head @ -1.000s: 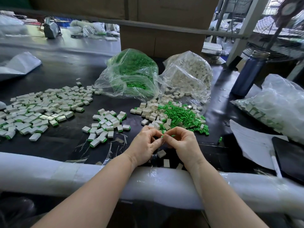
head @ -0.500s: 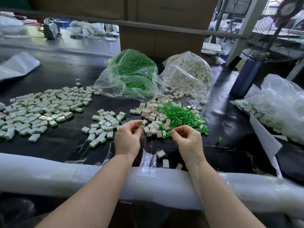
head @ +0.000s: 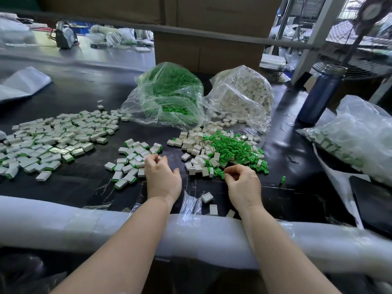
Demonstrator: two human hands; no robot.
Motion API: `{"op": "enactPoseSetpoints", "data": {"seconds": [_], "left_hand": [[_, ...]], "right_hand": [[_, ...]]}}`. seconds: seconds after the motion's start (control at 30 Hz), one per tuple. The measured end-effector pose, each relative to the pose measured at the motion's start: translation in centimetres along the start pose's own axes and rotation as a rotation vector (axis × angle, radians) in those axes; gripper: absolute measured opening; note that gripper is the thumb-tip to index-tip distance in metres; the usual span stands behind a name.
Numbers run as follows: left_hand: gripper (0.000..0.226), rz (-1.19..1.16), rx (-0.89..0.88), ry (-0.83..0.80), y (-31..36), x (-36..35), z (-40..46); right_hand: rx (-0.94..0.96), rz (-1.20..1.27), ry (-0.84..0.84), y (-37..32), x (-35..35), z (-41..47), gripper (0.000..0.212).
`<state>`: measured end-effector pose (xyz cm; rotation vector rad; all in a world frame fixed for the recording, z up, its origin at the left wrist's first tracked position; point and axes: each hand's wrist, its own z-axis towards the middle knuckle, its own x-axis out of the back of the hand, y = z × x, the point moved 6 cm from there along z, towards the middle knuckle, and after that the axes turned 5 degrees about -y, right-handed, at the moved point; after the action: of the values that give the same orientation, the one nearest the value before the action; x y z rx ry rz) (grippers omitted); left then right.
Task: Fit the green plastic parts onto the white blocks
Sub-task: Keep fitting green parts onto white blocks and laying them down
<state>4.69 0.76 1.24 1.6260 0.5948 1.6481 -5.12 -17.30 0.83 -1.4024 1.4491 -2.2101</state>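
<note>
Loose green plastic parts lie in a heap mixed with bare white blocks at the table's centre. My right hand sits at the near edge of that heap, thumb and forefinger curled together on a green part. My left hand hovers beside a small pile of fitted white-and-green blocks, fingers loosely curled, thumb spread, holding nothing. A larger spread of fitted blocks covers the left side.
A bag of green parts and a bag of white blocks stand behind the heap. A blue bottle and another filled bag are at the right. Foam padding wraps the near table edge; three white blocks lie beside it.
My hands, joined at the middle a second ago, have parted. The left went left to the small fitted pile and is now empty; the right reached forward to the green heap.
</note>
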Motion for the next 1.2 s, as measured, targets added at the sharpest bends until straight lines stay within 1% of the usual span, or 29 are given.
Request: {"op": "enactPoseSetpoints", "data": {"seconds": [0.1,0.17,0.27,0.43,0.5,0.57,0.63,0.73,0.83,0.93,1.03,1.2], "left_hand": [[0.046,0.045,-0.012,-0.018,0.1,-0.1,-0.1],[0.049,0.058,-0.052,-0.017,0.3,-0.1,-0.3],[0.040,0.107,-0.162,0.000,1.1,-0.3,-0.6],[0.030,0.252,-0.221,-0.063,1.6,-1.2,-0.9],[0.022,0.265,-0.232,-0.066,1.7,-1.3,-0.9],[0.014,0.220,-0.253,-0.049,1.8,-1.1,-0.9],[0.011,0.112,-0.296,-0.061,2.1,-1.0,-1.0],[0.008,-0.085,-0.374,-0.155,3.0,-1.2,-1.7],[0.008,-0.192,-0.392,-0.260,3.4,-1.8,-2.2],[0.015,-0.340,-0.355,-0.387,3.3,-2.4,-2.1],[0.024,-0.514,-0.270,-0.509,3.0,-3.0,-2.1],[0.017,-0.554,-0.234,-0.546,2.8,-3.0,-2.0]], "right_hand": [[-0.007,-0.055,0.001,-0.1,-0.2,0.0,0.021],[-0.010,-0.093,-0.001,-0.2,-0.3,0.1,0.025],[-0.001,-0.176,-0.012,-0.5,-0.5,0.1,0.028],[0.027,-0.209,-0.018,-0.8,-0.7,-0.1,0.019],[0.050,-0.195,-0.011,-1.0,-0.6,-0.2,0.013],[0.091,-0.149,-0.005,-1.2,-0.4,-0.3,0.009],[0.133,-0.031,-0.007,-1.5,-0.2,-0.6,0.011],[0.171,0.149,-0.031,-1.8,-0.1,-0.8,0.022],[0.178,0.265,-0.072,-1.8,-0.2,-0.9,0.022],[0.160,0.357,-0.080,-1.6,-0.1,-0.8,0.015],[0.163,0.429,-0.106,-1.7,-0.1,-0.7,0.019],[0.174,0.536,-0.169,-1.8,-0.4,-0.8,0.019]]}}
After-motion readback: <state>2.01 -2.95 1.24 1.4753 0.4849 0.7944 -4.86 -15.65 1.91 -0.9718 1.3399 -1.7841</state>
